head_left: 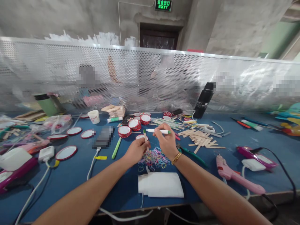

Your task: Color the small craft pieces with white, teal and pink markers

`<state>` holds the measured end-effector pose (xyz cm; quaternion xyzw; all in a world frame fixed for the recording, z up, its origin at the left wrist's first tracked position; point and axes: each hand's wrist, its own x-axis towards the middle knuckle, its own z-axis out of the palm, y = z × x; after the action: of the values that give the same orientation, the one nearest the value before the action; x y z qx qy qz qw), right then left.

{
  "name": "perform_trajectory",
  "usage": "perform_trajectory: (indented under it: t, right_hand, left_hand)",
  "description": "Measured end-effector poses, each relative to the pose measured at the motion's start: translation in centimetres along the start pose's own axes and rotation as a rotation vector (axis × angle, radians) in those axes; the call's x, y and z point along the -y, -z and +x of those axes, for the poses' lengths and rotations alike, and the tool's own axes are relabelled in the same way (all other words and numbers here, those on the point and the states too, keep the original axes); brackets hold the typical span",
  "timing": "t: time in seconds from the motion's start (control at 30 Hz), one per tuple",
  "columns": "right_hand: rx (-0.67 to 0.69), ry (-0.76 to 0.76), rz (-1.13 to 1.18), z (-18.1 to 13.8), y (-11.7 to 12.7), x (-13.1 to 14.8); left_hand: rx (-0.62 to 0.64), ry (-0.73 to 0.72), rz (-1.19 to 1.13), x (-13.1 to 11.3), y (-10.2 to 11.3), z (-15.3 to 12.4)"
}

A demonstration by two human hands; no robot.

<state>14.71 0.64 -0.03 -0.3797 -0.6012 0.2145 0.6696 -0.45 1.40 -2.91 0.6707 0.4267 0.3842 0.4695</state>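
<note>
My left hand (137,151) is closed on a flat wooden craft stick (145,142), held upright with green at its top end. In my right hand (166,140) is a white marker (152,131) with a green end, gripped like a pen. Its tip points left and meets or nearly meets the stick's green top; which of the two I cannot tell. Below both hands lies a heap of colourful rubber bands (156,159). A folded white cloth or pouch (161,185) is nearer the table's front edge.
Craft sticks (201,137) lie loose to the right, near a pink glue gun (234,178). Red-rimmed lids (67,152) and a phone (103,137) on a cable are left. A paper cup (94,116) and black bottle (204,100) stand before the perforated metal screen (131,93).
</note>
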Motion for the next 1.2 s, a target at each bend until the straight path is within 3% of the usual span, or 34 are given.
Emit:
perform_trajectory:
  t: [1.2]
  right_hand:
    - [-0.009,0.018,-0.013,0.01,0.02,-0.14]
  left_hand:
    - [0.006,-0.008,-0.020,0.37,0.00,0.11]
